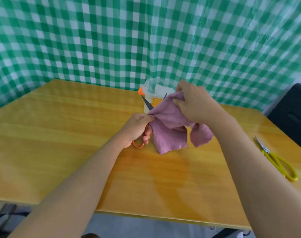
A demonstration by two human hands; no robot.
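The curtain (112, 40) behind wore a green and white check. The table (60, 143) was a warm honey yellow, with paler wood grain running across it. The cloth (168, 134) was a plain dusty mauve with no print. The scissors (147, 105) against it had orange handle loops and dark grey blades. The tub (151, 90) was milky white and half see-through, with an orange clip (140, 91) and an orange label (157, 99). The second pair of scissors (276, 160) had yellow handles and silvery blades. The chair (292, 114) was black.
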